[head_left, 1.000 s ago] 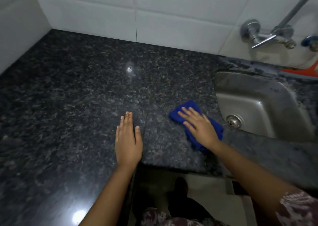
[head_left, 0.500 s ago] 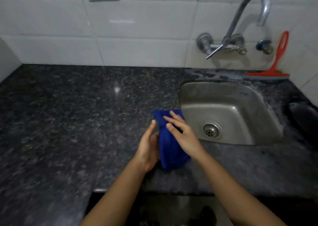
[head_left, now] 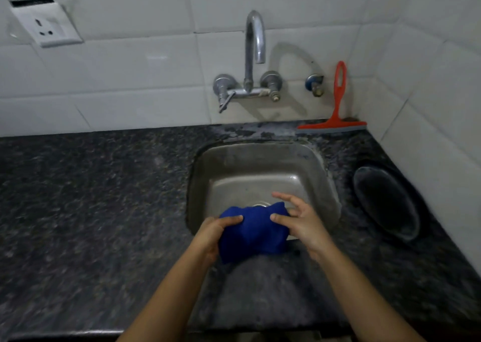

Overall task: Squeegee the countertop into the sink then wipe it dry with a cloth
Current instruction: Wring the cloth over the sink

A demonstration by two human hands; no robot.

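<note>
- Dark speckled granite countertop [head_left: 91, 211] runs under a white tiled wall, with a stainless steel sink basin [head_left: 260, 164] set into it, as seen from a head-worn camera.
- Bunched at the sink's near rim and partly over the basin, a deep blue cloth [head_left: 253, 233] hangs between 2 bare hands.
- At the cloth's left end, the left hand [head_left: 210, 233] has it firmly gripped, with the thumb over the top and the fingers curled beneath.
- At the other end, the right hand [head_left: 302, 222] lays only its thumb on the cloth. Its fingers are splayed and lifted clear, so this side is loose.
- Straight beyond the grip rises a curved chrome wall tap [head_left: 253, 42].
- Beyond and to the right of the grip, a red-handled squeegee [head_left: 338, 102] leans on the tiles with its blade on the counter, out of either hand. This suggests the squeegee stage is done.
- Right of the grip, a dark round plate [head_left: 385, 203] lies on the counter.
- The step looks like wringing or regathering the cloth during drying.
- Done well, the right hand would close fully and the 2 ends would twist in opposite directions.
- Keeping the bundle over the basin would stop drips landing on the counter strip just below the grip.
- Refolding the cloth flat should come before the next wipe.
</note>
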